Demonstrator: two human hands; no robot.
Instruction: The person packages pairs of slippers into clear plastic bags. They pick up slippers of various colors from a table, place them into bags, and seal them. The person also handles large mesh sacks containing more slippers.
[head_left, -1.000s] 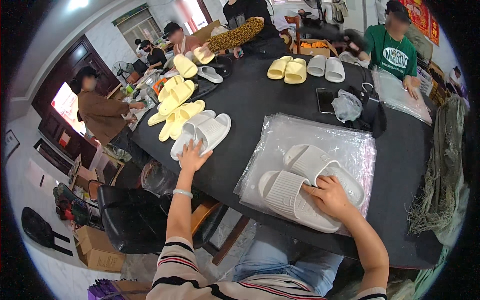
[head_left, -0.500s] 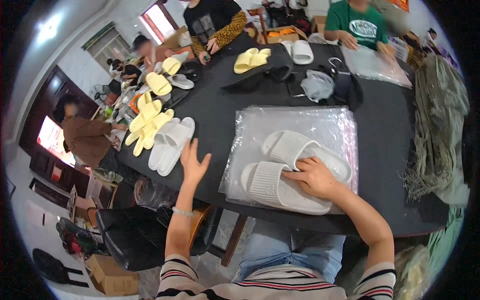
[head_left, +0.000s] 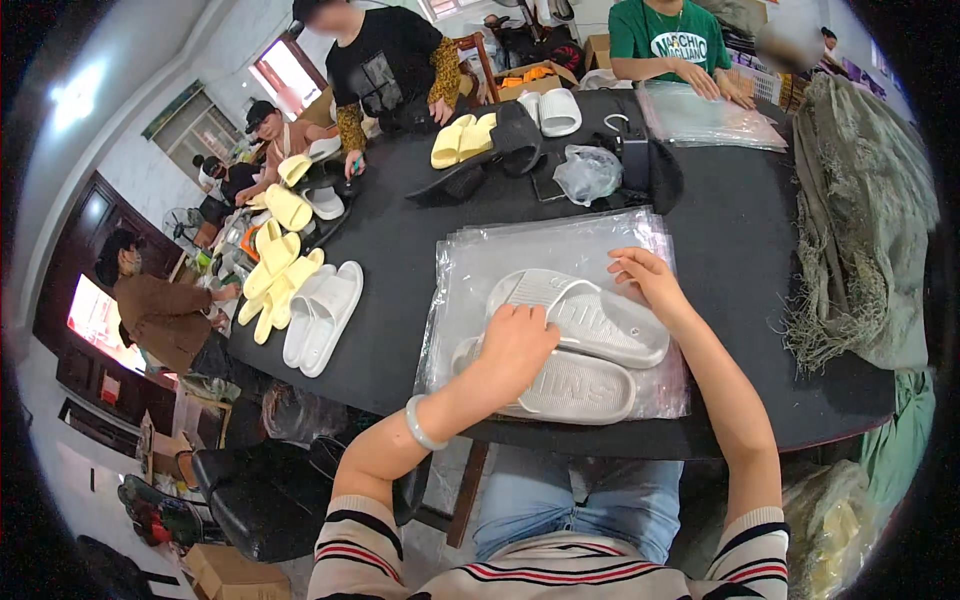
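A pair of white slide slippers lies on a stack of clear plastic bags (head_left: 462, 262) in front of me. The far slipper (head_left: 618, 328) and the near slipper (head_left: 590, 388) are side by side, soles down, straps to the left. My left hand (head_left: 515, 352) is closed over the straps, with its fingertips curled down at the far slipper and hiding much of the near strap. Just beyond the far slipper's right side, my right hand (head_left: 650, 280) hovers with fingers apart and slightly bent, holding nothing I can see.
On the black table (head_left: 385, 375), white slides (head_left: 325, 310) and several yellow slides (head_left: 268, 262) sit at left. A clear bag bundle (head_left: 588, 174) lies beyond the stack. Grey-green fabric (head_left: 860, 220) drapes at right. Across the table, a person in green (head_left: 672, 45) handles plastic bags (head_left: 705, 118).
My left hand has moved right from beside the white slides onto the slippers. My right hand has let go of the slippers and moved up beyond them.
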